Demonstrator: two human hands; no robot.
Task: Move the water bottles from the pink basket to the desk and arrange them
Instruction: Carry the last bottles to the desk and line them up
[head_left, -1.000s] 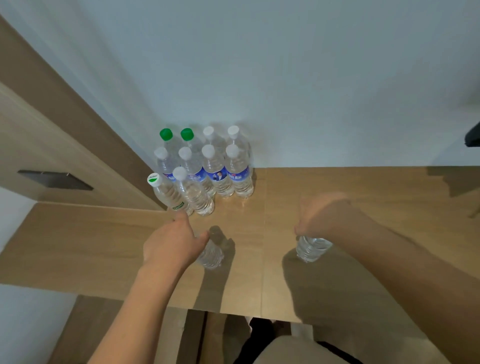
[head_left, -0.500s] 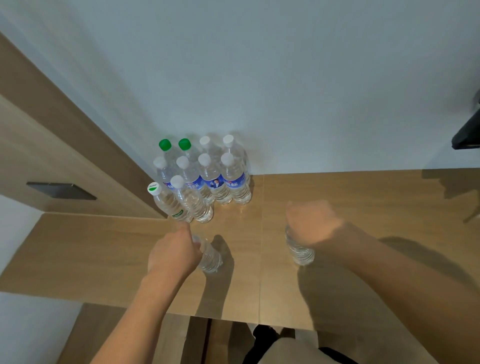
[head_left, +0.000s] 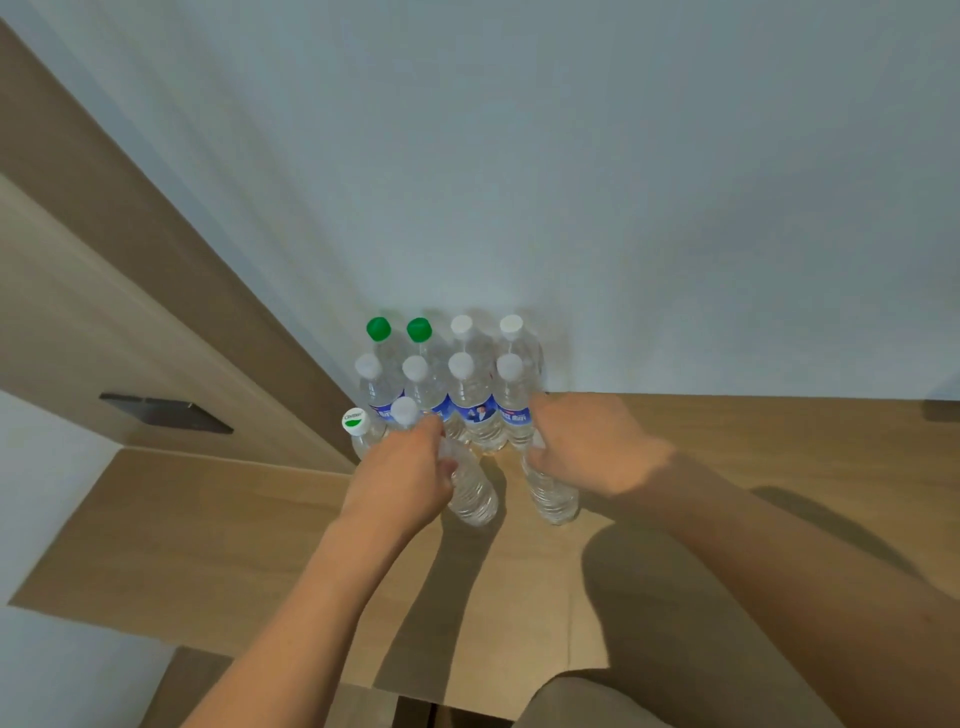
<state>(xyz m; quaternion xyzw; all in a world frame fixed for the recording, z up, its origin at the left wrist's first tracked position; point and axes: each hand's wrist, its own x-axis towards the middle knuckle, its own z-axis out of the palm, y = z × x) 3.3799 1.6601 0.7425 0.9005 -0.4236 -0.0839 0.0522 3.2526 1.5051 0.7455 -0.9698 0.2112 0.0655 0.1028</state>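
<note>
Gripping the top of a clear water bottle (head_left: 470, 491), the left hand (head_left: 397, 480) has its fingers curled round the neck, and the bottle stands upright on the wooden desk (head_left: 218, 530) just in front of the cluster of bottles (head_left: 470, 400) already packed against the white wall (head_left: 571, 182). The right hand (head_left: 589, 441) is likewise wrapped over the top of a second clear bottle (head_left: 551, 493), upright and just beside the first, with a narrow gap between the two. Both held bottles sit close to the blue-labelled front row of the cluster; the right-hand bottle is near touching the rightmost one, though whether they meet cannot be told. The cluster fills the back corner where the wall meets a slanting wooden panel (head_left: 130, 270) on the left, so there is little room behind or to the left of it. To the right, the desk runs open along the wall toward the frame's edge. The near edge of the desk lies well behind the hands, under the forearms. The pink basket is out of view.
</note>
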